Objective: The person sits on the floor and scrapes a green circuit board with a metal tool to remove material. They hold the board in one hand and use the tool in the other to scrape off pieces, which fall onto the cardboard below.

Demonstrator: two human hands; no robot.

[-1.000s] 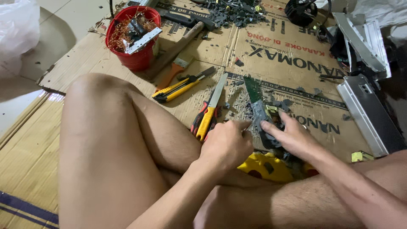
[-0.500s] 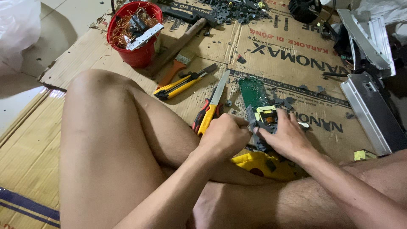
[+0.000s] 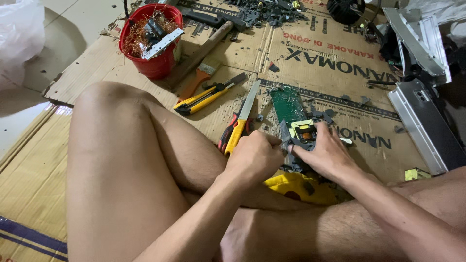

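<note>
Head view shows a person sitting cross-legged on the floor over flattened cardboard (image 3: 97, 73), both hands meeting at a green circuit board (image 3: 286, 104) that lies flat just past the knees. The left hand (image 3: 255, 157) is curled into a loose fist at the board's near end, next to a yellow-handled tool (image 3: 238, 128); it seems to pinch something small, though the fingers hide what, so what it holds cannot be told for sure. The right hand (image 3: 327, 155) spreads over a dark part with a yellow-green top (image 3: 303, 132) mounted on the board, fingers pressed down around it, gripping or bracing it.

The step in hand looks like freeing that part from the board. Working it loose probably calls for a firm hold with the right hand while the left levers or twists at its base.

Farther off stand a red bucket of wire scraps (image 3: 153, 41), yellow-handled pliers (image 3: 204, 97), a brush (image 3: 196, 80) and a hammer (image 3: 204, 46). A grey metal casing (image 3: 422, 121) lies on the right.
</note>
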